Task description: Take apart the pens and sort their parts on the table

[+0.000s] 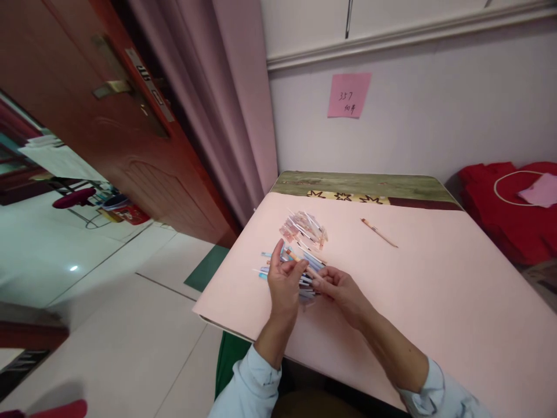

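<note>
A heap of several thin paper strips, pink, white and blue, lies on the pink sheet that covers the table. My left hand is over the near end of the heap, thumb and fingers pinched on a strip. My right hand is beside it, fingers curled and pinched on the other end of the same strip. More blue strips stick out to the left under my left hand.
A thin stick-like tool lies alone further back on the sheet. The green table edge meets the wall, which has a pink note. A red bag sits to the right; a door and curtain stand left.
</note>
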The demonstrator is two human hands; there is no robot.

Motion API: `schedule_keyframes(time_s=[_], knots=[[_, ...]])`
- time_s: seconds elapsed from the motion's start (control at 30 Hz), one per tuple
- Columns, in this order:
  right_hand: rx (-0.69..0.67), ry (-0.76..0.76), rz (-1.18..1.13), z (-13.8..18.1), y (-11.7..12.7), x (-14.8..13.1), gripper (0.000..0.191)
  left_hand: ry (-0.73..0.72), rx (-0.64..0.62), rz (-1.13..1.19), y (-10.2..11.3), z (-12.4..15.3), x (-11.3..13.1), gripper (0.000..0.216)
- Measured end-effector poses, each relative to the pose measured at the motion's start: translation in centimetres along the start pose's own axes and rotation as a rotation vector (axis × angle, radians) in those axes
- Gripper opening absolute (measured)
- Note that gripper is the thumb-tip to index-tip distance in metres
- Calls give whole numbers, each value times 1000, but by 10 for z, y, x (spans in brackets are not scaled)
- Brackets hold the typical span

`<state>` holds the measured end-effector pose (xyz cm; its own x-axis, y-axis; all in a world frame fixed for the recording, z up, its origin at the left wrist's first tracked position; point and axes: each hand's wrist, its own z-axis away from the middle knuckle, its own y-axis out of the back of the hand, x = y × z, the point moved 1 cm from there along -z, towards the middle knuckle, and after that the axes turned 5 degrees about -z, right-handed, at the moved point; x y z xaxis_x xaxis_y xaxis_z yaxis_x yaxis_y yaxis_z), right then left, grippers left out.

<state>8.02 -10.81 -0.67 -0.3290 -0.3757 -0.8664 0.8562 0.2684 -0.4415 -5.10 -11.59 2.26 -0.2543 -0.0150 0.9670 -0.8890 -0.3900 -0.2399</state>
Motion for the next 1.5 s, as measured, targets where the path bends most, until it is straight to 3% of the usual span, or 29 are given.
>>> schedule_keyframes(time_s=[0.23,0.47,0.67,0.87,1.07,1.33,1.5], knots=[[-7,-130,101,2,-2,-1,60,5,18,6,3,-1,1,94],[66,74,101,1,-2,-4,43,-6,42,12,5,-4,-3,93],[48,-130,143,1,-1,0,60,-10,44,-3,5,-4,-1,92],[48,59,103,0,0,-1,42,-54,70,-8,12,-8,-2,84],[50,63,108,-1,-1,0,43,-57,78,-10,14,-11,-2,79],[276,268,399,-8,23,-3,38,-112,199,-24,36,-29,-2,78],[412,361,692,-8,27,1,30,-248,84,-285,40,-30,-13,64]])
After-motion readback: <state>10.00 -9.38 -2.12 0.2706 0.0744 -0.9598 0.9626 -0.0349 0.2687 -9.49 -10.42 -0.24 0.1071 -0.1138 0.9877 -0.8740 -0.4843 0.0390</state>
